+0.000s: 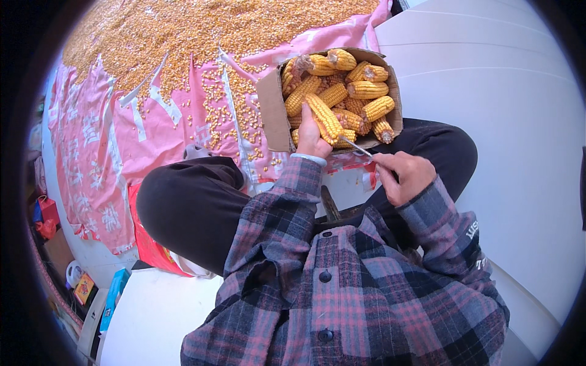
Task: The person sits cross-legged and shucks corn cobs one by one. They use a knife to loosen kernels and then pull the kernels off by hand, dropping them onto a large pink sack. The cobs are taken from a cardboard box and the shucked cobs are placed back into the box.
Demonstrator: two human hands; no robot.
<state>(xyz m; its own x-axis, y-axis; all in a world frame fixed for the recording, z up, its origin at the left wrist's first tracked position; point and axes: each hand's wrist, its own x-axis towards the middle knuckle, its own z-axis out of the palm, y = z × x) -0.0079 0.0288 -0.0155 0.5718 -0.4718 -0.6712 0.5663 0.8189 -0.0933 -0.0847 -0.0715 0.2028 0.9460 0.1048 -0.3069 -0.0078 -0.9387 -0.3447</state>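
My left hand point(311, 137) is closed round the lower part of an ear of corn point(324, 117), its thumb lying along the side. My right hand point(406, 174) grips a thin metal rod-like tool point(356, 146); its handle is hidden in the fingers. The rod's tip meets the lower end of the held ear. Just behind and below, a cardboard box point(274, 116) is full of yellow ears of corn point(368, 90), lying at many angles. Some of them show brown, ragged ends.
Loose corn kernels point(201, 27) spread over a pink cloth point(152, 146) beyond my knees. To the right is a large pale flat surface point(488, 91). A white surface point(162, 317) lies at lower left, beside a blue package point(114, 299) and a red bag point(47, 210).
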